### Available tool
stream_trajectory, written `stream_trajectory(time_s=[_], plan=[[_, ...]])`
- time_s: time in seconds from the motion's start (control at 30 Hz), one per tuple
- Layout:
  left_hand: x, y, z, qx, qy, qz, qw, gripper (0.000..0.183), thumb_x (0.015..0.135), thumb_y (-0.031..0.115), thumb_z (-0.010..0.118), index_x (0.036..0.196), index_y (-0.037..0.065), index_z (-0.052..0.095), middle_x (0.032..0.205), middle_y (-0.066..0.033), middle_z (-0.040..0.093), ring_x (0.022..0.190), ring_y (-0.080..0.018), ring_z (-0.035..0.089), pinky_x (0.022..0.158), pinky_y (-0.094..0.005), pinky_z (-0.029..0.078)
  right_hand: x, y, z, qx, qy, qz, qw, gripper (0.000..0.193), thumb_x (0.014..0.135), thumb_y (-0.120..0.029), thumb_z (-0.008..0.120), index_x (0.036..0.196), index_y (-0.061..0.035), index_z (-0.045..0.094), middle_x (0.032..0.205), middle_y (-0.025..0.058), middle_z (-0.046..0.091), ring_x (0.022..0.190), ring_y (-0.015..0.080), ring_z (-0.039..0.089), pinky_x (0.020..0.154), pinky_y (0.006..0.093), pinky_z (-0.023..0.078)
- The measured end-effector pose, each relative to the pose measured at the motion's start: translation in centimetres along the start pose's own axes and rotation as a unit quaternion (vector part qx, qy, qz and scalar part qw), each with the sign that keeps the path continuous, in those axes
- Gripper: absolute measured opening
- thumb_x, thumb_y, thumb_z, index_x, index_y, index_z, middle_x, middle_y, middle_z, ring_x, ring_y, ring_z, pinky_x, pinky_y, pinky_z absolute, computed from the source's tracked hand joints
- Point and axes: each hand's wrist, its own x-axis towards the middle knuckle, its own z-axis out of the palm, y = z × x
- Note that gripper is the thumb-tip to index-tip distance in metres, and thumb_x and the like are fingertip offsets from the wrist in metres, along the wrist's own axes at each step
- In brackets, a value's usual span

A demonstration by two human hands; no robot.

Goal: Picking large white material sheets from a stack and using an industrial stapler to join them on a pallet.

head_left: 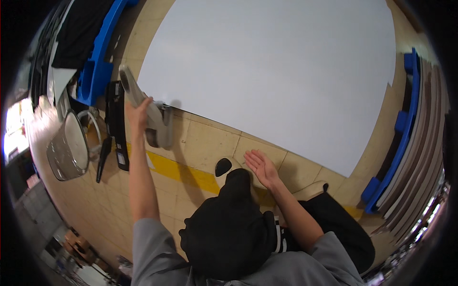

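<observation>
My left hand (138, 114) is wrapped round a beige tool shaped like a large stapler (155, 114), held at the near left corner of a big white sheet (276, 71). One long arm of the tool points up and away to the left; its blockier end is by the sheet's edge. Whether its jaws grip the sheet, I cannot tell. My right hand (261, 168) holds nothing. Its fingers are stretched out, palm turned up, above the floor short of the sheet's near edge and beside my knee.
Stacked brown and grey boards rest by a blue pallet (400, 143) on the right. Another blue pallet (93, 76) stands at the far left. Near it are a long black case (116, 119) and a chair (71, 148). A yellow line (183, 174) crosses the tiled floor.
</observation>
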Motion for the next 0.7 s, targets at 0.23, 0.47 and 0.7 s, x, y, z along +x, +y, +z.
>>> stream_trajectory(time_s=[0.23,0.47,0.7], plan=[[-5.8,2.0,3.6,0.033,0.047,0.076,0.995,0.014,0.070,0.003,0.070,0.081,-0.002,0.063,0.080,-0.0087,0.065,0.072,-0.0162,0.060,0.070,-0.0305,0.048,-3.3,0.5,-4.1,-0.129,0.063,0.031,0.989,0.037,0.091,-0.028,0.053,0.113,0.0016,0.051,0.112,0.0181,0.059,0.106,0.0263,0.057,0.094,0.0359,0.045],[0.5,1.0,-4.2,0.109,-0.033,0.108,0.988,0.016,0.073,0.002,0.068,0.086,0.002,0.059,0.089,-0.0081,0.064,0.088,-0.0194,0.062,0.080,-0.0328,0.046,-6.0,-7.7,-11.6,-0.173,0.201,-0.180,0.947,0.027,0.090,-0.030,0.054,0.094,-0.0038,0.059,0.085,0.0088,0.063,0.081,0.0204,0.063,0.075,0.0319,0.051],[5.6,3.3,-6.4,0.067,0.025,0.089,0.993,0.014,0.071,0.003,0.066,0.083,0.003,0.059,0.086,-0.0059,0.063,0.082,-0.0162,0.059,0.076,-0.0293,0.044,-13.1,-26.1,-28.9,-0.475,0.640,-0.318,0.513,0.081,0.077,-0.052,0.066,0.126,0.0093,0.044,0.126,0.0225,0.050,0.114,0.0291,0.050,0.096,0.0359,0.038]])
